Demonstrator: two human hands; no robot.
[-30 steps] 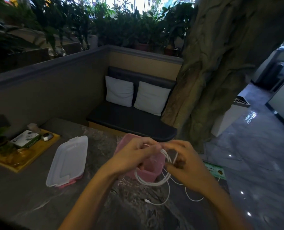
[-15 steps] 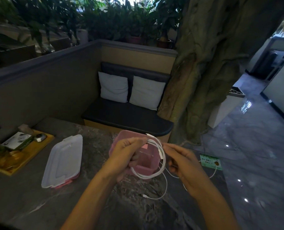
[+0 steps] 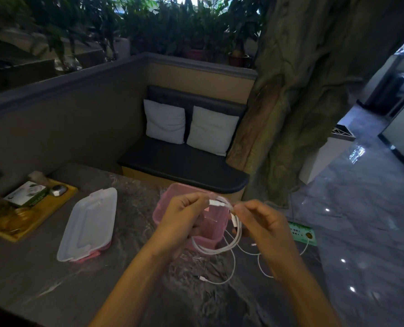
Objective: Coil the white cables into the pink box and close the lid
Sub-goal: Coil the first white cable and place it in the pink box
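Head view: left hand [image 3: 182,223] and right hand [image 3: 264,225] both pinch the coiled white cable [image 3: 222,246] over the pink box [image 3: 172,197], hiding its inside. Lid [image 3: 89,224] lies left of box on desk [image 3: 31,267]; loose cable [image 3: 219,279] and green card [image 3: 302,233] right of box.

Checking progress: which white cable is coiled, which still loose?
The coiled cable held by both hands over the pink box is looped; the thinner cable lies loose on the table.

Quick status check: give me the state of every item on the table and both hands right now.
pink box: open, on the table.
lid: off, lying left of the box.
coiled white cable: looped, held above the box by both hands.
loose white cable: uncoiled on the table.
left hand: gripping the coil.
right hand: pinching the coil's top.
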